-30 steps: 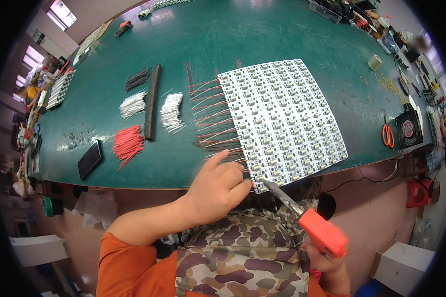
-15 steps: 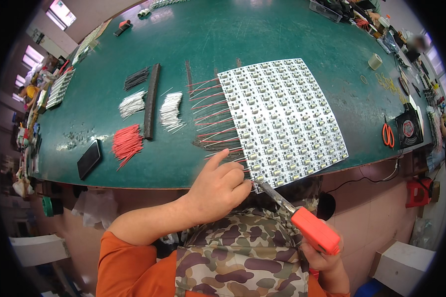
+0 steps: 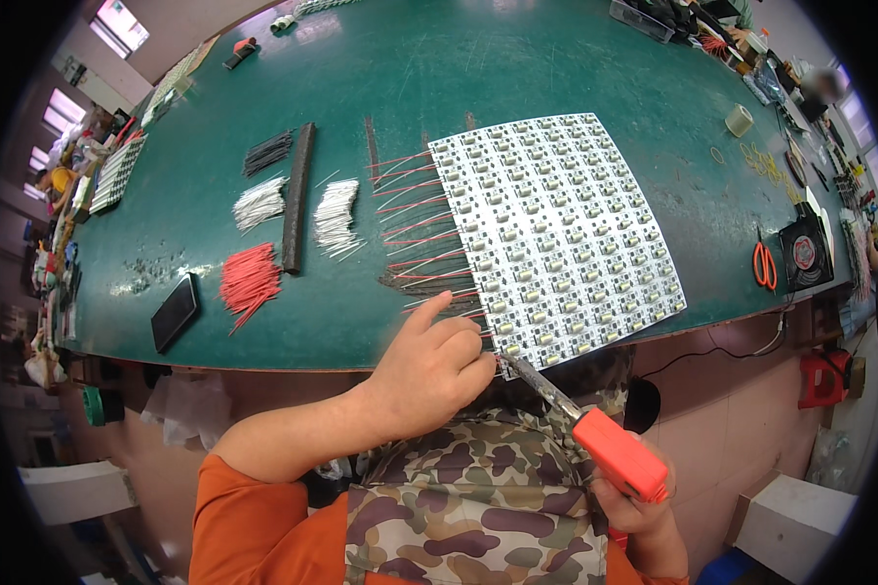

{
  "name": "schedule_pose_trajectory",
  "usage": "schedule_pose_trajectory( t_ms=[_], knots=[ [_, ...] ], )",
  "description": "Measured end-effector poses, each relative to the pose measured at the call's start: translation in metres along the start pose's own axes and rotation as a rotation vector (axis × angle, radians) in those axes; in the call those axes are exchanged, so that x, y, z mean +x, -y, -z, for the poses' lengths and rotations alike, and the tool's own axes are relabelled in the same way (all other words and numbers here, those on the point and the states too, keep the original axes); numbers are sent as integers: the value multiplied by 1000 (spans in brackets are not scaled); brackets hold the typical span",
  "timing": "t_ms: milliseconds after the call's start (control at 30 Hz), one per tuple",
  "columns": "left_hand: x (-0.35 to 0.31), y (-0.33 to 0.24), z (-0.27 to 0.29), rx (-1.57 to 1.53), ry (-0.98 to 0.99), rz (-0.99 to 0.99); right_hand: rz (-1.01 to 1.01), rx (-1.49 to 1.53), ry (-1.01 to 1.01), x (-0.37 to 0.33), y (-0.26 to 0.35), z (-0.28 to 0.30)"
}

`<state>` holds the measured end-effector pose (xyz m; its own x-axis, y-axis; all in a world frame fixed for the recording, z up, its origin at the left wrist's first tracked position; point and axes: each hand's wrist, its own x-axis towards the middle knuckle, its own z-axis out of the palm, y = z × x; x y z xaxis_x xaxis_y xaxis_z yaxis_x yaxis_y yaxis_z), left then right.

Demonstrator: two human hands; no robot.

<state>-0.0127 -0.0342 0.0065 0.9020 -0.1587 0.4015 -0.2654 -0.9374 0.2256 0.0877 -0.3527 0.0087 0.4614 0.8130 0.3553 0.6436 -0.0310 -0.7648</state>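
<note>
Nearest, your right hand [image 3: 634, 502] is wrapped around the red handle of the soldering iron [image 3: 619, 453], whose slanting barrel puts the tip at the board's near-left corner, apparently to keep your grip clear of the heat. Your left hand [image 3: 427, 375] lies beside that corner, index finger extended over the leads [image 3: 424, 261], probably to steady them; whether its fingertips pinch one cannot be told. The board [image 3: 576, 234] lies at the near edge of the surface [image 3: 312, 322], leads fanning leftward. Your left fingers crowd the tip most closely. To the left lie a phone [image 3: 175, 313], red wires [image 3: 250, 283] and a dark bar [image 3: 299, 200], seemingly dividing two white bundles; to the right, scissors [image 3: 764, 265] and a fan [image 3: 805, 252]. Farther off, black wires [image 3: 267, 153] and a roll [image 3: 738, 121] stand clear of your hands.
</note>
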Motion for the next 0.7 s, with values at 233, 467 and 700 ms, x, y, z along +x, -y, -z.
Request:
schedule_pose_trajectory(
  t_ms=[233, 467, 700],
  knots=[
    [1, 1, 1, -2, 10, 2, -29, -25, -20, -15, -6, 1],
    [1, 0, 1, 0, 8, 4, -46, -72, 32, -35, -14, 6],
    [1, 1, -1, 1, -24, -27, -147, -6, 28, -37, -10, 5]
  ],
)
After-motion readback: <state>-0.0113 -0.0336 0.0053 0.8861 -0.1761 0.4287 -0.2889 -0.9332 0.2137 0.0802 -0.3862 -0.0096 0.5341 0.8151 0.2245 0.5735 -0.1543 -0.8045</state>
